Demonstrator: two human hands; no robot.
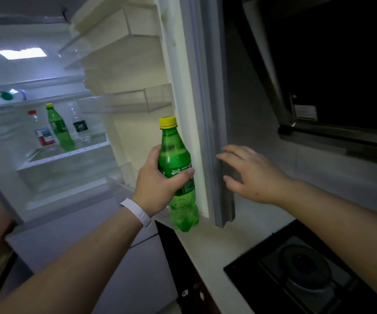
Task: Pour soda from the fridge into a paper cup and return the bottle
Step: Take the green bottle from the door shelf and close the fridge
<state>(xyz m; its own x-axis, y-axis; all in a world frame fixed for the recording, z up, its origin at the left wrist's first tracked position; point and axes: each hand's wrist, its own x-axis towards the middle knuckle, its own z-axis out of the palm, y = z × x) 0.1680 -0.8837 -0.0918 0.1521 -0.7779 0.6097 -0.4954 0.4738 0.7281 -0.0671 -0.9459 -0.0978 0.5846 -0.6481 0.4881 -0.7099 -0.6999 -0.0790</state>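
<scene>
My left hand [158,184] grips a green soda bottle [178,162] with a yellow cap around its middle, upright, in front of the open fridge. My right hand [251,173] is spread with straight fingers against the outer edge of the open fridge door [212,109]. Inside the fridge [47,155], a second green bottle with a yellow cap [58,128] stands on a glass shelf. No paper cup is in view.
On the same fridge shelf stand a clear bottle with a red cap [40,130] and a clear bottle with a dark label [78,125]. A pale countertop [217,245] runs to the right with a black gas hob [307,268]; a dark range hood [330,75] hangs above.
</scene>
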